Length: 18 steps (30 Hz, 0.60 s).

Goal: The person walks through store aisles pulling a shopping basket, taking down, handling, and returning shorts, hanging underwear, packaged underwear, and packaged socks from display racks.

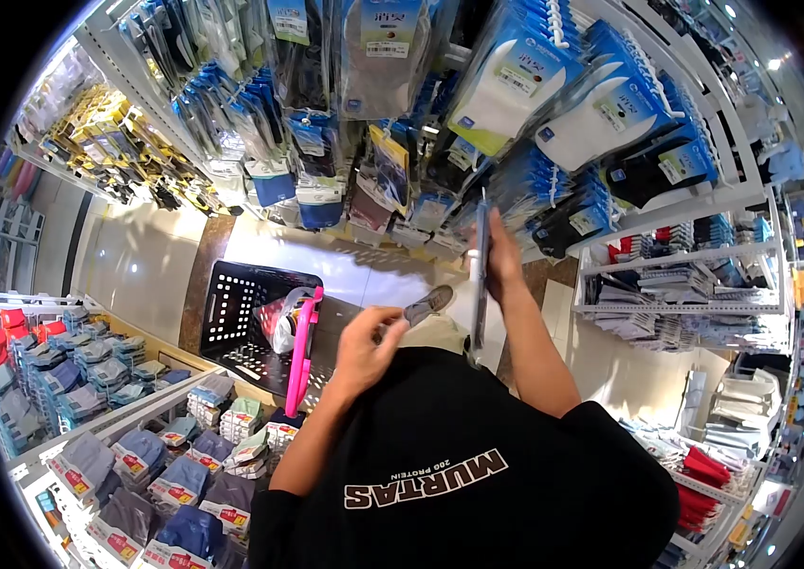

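Note:
My right hand [506,254] is closed around a thin flat package [480,284], seen almost edge-on. A white piece sits on its side, and its front is turned away, so what is inside cannot be made out. The package hangs upright in front of my black shirt, close to the hanging sock packs [506,90]. My left hand [370,349] is raised near my chest, apart from the package. Its fingers are curled in, and whatever they may hold is hidden.
A black shopping basket [231,308] with a pink handle [303,351] stands on the floor to my left, a bagged item [278,322] inside. Folded packs [141,450] fill a low shelf at lower left. Racks [677,256] line the right. My shoe [430,303] is below.

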Available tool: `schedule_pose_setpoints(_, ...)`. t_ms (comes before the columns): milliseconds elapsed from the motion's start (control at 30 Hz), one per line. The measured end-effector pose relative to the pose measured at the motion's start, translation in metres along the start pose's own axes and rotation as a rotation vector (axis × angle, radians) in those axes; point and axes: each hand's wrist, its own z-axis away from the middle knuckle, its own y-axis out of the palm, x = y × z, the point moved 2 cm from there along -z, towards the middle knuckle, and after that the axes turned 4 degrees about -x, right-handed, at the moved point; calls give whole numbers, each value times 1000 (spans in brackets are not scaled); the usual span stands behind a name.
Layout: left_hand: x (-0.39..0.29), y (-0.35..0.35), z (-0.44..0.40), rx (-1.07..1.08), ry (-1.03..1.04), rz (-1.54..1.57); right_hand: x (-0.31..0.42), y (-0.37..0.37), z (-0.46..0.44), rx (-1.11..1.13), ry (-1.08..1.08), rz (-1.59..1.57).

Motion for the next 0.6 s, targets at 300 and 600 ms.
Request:
schedule_pose_setpoints(300, 45, -82, 34, -565, 73, -499, 53, -24, -47, -306, -1021, 817)
schedule_pose_setpoints(600, 85, -63, 66, -534, -319, -554, 21, -29, -115, -209, -1018, 1036)
